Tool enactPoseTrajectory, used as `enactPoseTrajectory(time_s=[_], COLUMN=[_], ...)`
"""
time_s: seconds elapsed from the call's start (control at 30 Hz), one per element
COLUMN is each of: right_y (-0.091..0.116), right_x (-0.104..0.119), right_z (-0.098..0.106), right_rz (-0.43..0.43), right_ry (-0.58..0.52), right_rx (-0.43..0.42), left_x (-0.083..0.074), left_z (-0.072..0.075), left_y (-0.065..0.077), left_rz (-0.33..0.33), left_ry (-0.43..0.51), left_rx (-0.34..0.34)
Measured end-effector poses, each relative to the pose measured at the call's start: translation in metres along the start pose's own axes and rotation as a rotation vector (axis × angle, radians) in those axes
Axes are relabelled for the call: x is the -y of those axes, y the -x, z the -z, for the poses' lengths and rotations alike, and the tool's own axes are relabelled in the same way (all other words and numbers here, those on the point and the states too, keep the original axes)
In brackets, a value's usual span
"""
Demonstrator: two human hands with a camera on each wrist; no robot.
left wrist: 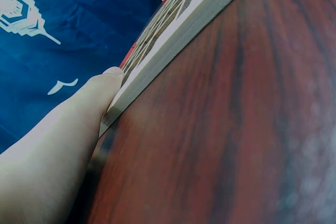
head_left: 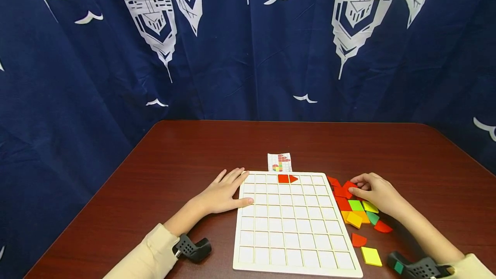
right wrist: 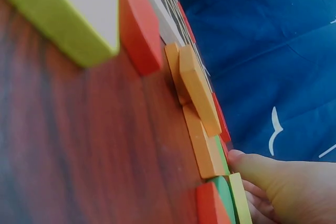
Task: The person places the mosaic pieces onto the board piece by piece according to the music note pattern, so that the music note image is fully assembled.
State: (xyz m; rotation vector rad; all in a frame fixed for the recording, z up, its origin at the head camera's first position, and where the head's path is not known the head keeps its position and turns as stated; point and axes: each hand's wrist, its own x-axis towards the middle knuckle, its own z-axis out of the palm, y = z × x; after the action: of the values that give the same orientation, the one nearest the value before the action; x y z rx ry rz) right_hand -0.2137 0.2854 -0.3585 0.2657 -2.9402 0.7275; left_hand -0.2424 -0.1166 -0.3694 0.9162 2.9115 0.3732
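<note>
A white grid board [head_left: 285, 223] lies on the table with a red square [head_left: 283, 178] and a red triangle [head_left: 293, 179] side by side in its top row. My left hand [head_left: 224, 195] rests at the board's upper left edge, fingers spread and the thumb over the border; in the left wrist view the thumb [left wrist: 111, 80] lies along the edge. Beyond the board's right side, my right hand [head_left: 376, 193] pinches a red block [head_left: 348, 187] between thumb and fingers over the pile. The right wrist view shows that thumb [right wrist: 247, 162] behind the stacked blocks, hiding the held one.
A small printed pattern card [head_left: 284, 162] lies just past the board's top edge. Right of the board are green [head_left: 355, 205], orange [head_left: 354, 219] and several red blocks, some overlapping. Nearer me lie a red quarter-round block [head_left: 358, 240] and a yellow square [head_left: 371, 256].
</note>
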Motion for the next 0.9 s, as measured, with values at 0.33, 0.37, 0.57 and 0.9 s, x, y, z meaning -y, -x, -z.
enactPoseTrajectory(time_s=[0.33,0.37,0.57,0.9], right_y=[-0.0003,-0.0005,-0.0002,0.0001], right_x=[0.0005,0.0005,0.0023,0.0045], right_z=[-0.0006,-0.0007,-0.0016,-0.0016], right_rz=[-0.013,-0.013,-0.029,-0.034], right_ry=[-0.062,-0.069,-0.1,-0.11], right_rx=[0.021,0.025,0.033,0.032], left_x=[0.0001,0.0003,0.0013,0.0018], left_z=[0.0009,0.0005,-0.0008,-0.0019], left_y=[-0.0002,0.0001,0.0008,-0.0003], left_rz=[0.004,0.003,0.006,0.006], left_ry=[0.003,0.003,0.011,-0.001], left_rx=[0.008,0.009,0.01,0.006])
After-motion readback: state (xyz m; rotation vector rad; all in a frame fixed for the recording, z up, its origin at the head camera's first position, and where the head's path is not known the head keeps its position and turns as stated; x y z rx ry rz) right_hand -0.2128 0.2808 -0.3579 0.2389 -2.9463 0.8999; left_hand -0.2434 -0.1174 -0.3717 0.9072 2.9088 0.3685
